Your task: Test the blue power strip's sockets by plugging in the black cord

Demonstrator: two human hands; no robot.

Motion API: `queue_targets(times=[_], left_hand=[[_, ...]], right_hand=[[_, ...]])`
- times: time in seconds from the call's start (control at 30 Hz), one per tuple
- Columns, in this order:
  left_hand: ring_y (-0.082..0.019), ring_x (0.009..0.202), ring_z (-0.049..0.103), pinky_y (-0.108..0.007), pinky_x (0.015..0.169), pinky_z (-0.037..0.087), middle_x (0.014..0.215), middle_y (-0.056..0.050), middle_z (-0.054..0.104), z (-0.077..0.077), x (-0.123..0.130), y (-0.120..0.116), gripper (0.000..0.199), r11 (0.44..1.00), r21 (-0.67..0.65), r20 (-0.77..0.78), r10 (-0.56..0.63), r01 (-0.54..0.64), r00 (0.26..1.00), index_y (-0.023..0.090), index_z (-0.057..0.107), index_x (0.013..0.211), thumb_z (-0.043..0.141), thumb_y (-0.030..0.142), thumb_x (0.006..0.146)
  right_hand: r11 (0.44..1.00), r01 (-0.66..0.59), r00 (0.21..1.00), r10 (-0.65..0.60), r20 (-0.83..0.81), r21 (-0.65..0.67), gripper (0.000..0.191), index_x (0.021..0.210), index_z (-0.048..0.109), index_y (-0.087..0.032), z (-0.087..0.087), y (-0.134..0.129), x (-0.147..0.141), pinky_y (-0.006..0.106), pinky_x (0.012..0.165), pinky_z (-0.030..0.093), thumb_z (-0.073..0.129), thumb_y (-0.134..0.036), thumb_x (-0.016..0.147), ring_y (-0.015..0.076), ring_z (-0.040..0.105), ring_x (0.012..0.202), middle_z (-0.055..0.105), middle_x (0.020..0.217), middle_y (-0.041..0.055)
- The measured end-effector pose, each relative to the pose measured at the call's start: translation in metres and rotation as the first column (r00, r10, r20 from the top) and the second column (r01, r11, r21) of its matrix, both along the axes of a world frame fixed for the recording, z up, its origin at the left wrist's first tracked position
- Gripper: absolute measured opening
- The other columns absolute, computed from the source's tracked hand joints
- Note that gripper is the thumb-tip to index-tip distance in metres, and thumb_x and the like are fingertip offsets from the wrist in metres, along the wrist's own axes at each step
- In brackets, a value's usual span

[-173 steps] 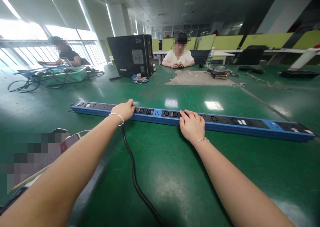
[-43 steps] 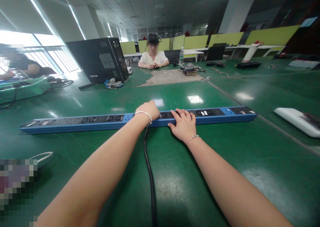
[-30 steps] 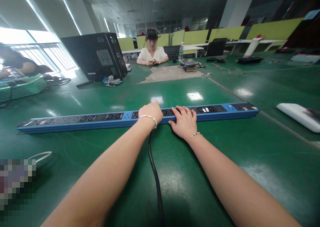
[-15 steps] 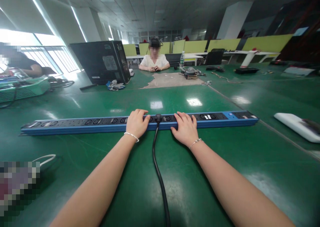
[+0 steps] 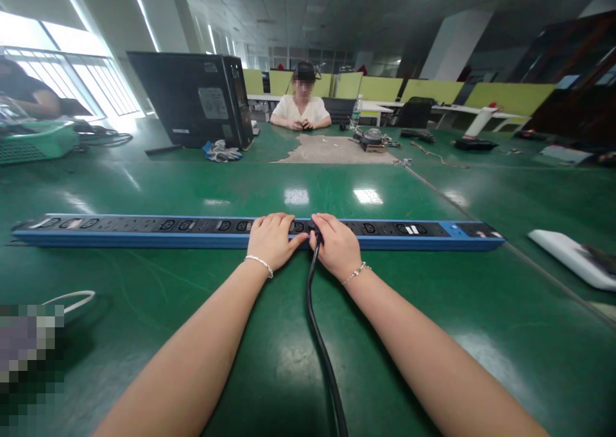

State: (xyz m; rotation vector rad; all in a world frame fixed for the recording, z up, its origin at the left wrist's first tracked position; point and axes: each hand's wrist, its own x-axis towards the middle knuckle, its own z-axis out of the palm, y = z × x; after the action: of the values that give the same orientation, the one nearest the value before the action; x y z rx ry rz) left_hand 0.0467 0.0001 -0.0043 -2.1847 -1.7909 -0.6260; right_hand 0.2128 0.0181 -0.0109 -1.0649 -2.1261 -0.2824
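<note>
I'm closing my right hand's (image 5: 338, 246) fingers around a black plug (image 5: 312, 225) on a thick black cable (image 5: 311, 308), while my left hand (image 5: 271, 239), thumb spread wide, is pressing a long blue-and-black socket strip (image 5: 206, 233) lying left to right across the near side of a glossy green table (image 5: 158, 187).

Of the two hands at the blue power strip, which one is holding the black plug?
The right hand: its fingers are around the black plug, where the cable begins. The left hand only rests on the power strip.
</note>
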Motion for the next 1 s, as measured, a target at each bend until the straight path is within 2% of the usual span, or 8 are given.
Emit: queue_targets(times=[0.1, 0.23, 0.33, 0.57, 0.73, 0.83, 0.97, 1.0], left_hand=[[-0.025, 0.115, 0.05, -0.041, 0.097, 0.033, 0.122, -0.009, 0.06, -0.001, -0.001, 0.0, 0.053, 1.0, -0.008, -0.002, -0.002, 0.002, 1.0, 0.021, 0.055, 0.12, 0.043, 0.058, 0.083], [-0.026, 0.116, 0.049, -0.041, 0.097, 0.033, 0.123, -0.011, 0.059, -0.001, -0.001, 0.0, 0.06, 1.0, -0.022, -0.013, -0.004, 0.004, 1.0, 0.02, 0.053, 0.121, 0.049, 0.062, 0.078], [-0.026, 0.117, 0.049, -0.04, 0.097, 0.032, 0.124, -0.011, 0.059, 0.0, 0.0, 0.0, 0.06, 0.999, -0.044, -0.013, 0.015, -0.015, 1.0, 0.021, 0.053, 0.122, 0.049, 0.062, 0.078], [-0.027, 0.116, 0.049, -0.041, 0.097, 0.032, 0.121, -0.011, 0.06, 0.002, 0.001, 0.0, 0.062, 0.998, -0.057, 0.008, 0.017, -0.017, 1.0, 0.02, 0.054, 0.121, 0.049, 0.064, 0.077], [-0.028, 0.115, 0.05, -0.041, 0.095, 0.033, 0.119, -0.011, 0.061, 0.0, 0.001, 0.001, 0.062, 0.999, -0.031, 0.008, 0.007, -0.006, 1.0, 0.019, 0.054, 0.119, 0.049, 0.064, 0.077], [-0.027, 0.114, 0.05, -0.041, 0.095, 0.033, 0.118, -0.011, 0.061, -0.001, 0.001, 0.002, 0.062, 0.999, -0.036, 0.02, 0.008, -0.007, 1.0, 0.019, 0.054, 0.119, 0.048, 0.064, 0.077], [-0.027, 0.113, 0.05, -0.041, 0.095, 0.032, 0.119, -0.01, 0.061, 0.0, 0.002, 0.002, 0.063, 0.998, -0.055, 0.026, 0.012, -0.011, 1.0, 0.02, 0.054, 0.119, 0.048, 0.067, 0.076], [-0.027, 0.113, 0.05, -0.041, 0.096, 0.032, 0.119, -0.01, 0.061, 0.0, 0.001, 0.002, 0.063, 0.998, -0.055, 0.024, 0.007, -0.006, 1.0, 0.02, 0.054, 0.119, 0.048, 0.066, 0.076]], right_hand=[[1.0, 0.01, 1.0, -0.01, 0.002, -0.01, 0.035, 0.115, 0.06, -0.011, 0.001, -0.003, 0.001, 0.03, 0.092, 0.047, 0.047, -0.024, 0.084, 0.02, 0.058, 0.103, 0.062, 0.114, 0.0128], [0.99, 0.081, 0.997, -0.083, -0.011, -0.117, 0.033, 0.116, 0.06, -0.018, 0.001, -0.004, 0.001, 0.028, 0.085, 0.048, 0.046, -0.025, 0.087, 0.0184, 0.06, 0.097, 0.062, 0.112, 0.0094], [0.983, 0.081, 0.997, -0.08, 0.011, -0.163, 0.034, 0.12, 0.058, -0.019, 0.002, -0.003, 0.0, 0.03, 0.089, 0.046, 0.045, -0.024, 0.089, 0.0194, 0.058, 0.101, 0.063, 0.111, 0.0086], [0.989, -0.006, 1.0, 0.002, -0.025, -0.151, 0.033, 0.118, 0.058, -0.012, 0.004, 0.002, 0.001, 0.032, 0.097, 0.041, 0.039, -0.021, 0.092, 0.0196, 0.056, 0.105, 0.065, 0.112, 0.01], [0.993, -0.006, 1.0, 0.004, -0.018, -0.121, 0.033, 0.117, 0.057, -0.01, -0.002, 0.001, 0.002, 0.031, 0.097, 0.041, 0.037, -0.021, 0.092, 0.0191, 0.057, 0.103, 0.065, 0.11, 0.0111], [0.995, 0.034, 0.998, -0.038, -0.042, -0.089, 0.035, 0.119, 0.056, -0.013, 0.012, -0.002, 0.001, 0.031, 0.096, 0.041, 0.034, -0.025, 0.094, 0.0191, 0.056, 0.105, 0.065, 0.112, 0.0099], [0.963, 0.268, 0.939, -0.263, -0.221, -0.004, 0.043, 0.134, 0.042, -0.018, 0.056, 0.002, 0.003, 0.037, 0.096, 0.041, 0.026, -0.029, 0.096, 0.0222, 0.052, 0.114, 0.056, 0.125, 0.0092], [0.958, 0.288, 0.934, -0.282, -0.221, -0.005, 0.044, 0.136, 0.04, -0.018, 0.066, 0.004, 0.007, 0.038, 0.095, 0.042, 0.027, -0.029, 0.095, 0.023, 0.052, 0.114, 0.055, 0.127, 0.0091]])
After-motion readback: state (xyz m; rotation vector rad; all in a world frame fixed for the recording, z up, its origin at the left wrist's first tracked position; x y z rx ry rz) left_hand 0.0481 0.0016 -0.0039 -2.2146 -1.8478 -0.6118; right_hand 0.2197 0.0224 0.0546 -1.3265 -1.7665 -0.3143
